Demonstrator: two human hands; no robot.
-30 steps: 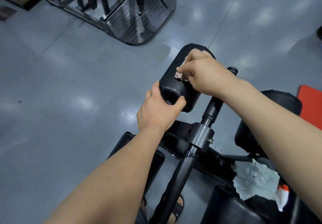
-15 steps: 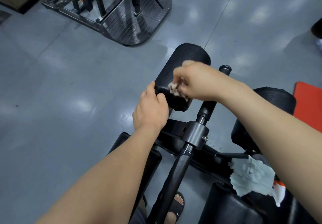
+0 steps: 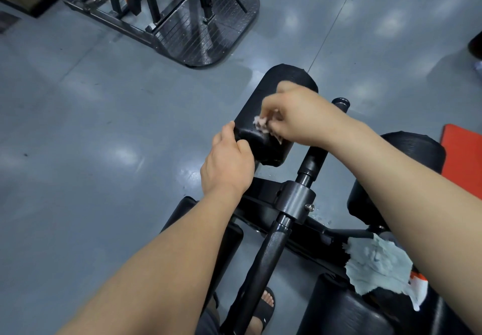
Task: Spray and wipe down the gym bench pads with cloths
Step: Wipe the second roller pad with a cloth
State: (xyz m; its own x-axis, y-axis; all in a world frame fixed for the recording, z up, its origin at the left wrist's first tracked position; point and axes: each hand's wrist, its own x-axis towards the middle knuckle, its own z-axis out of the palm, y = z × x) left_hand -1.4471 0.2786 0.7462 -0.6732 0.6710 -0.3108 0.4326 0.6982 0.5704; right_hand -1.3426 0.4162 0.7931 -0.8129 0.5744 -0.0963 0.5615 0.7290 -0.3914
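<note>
So the roller pad (image 3: 273, 100) being cleaned sits at the far end of the bench, just left of the centre post (image 3: 313, 157). It looks like foam under textured black vinyl, so I'd guess it's squishy, a bit slick where it's wet, and probably free to spin on its bar. That'd be why the left hand (image 3: 229, 167) grips the near end, fingers curled over the edge and thumb on the outer side. Seems like the right place to hold it steady.

The right hand (image 3: 300, 118) has its fingertips bunched and pinching a small pinkish cloth (image 3: 260, 123) against the top of the pad. The cloth is light, limp and wadded tiny, so it only covers a little patch per pass.

Stuff I can't make out: the underside and far face of the pad, and most of the cloth, since the fingers cover it. A grey cloth (image 3: 378, 264) is draped at the bench's right side, over something white and orange (image 3: 418, 290). Maybe that's the spray bottle, can't tell. The right forearm also hides part of the other roller (image 3: 414, 149).
</note>
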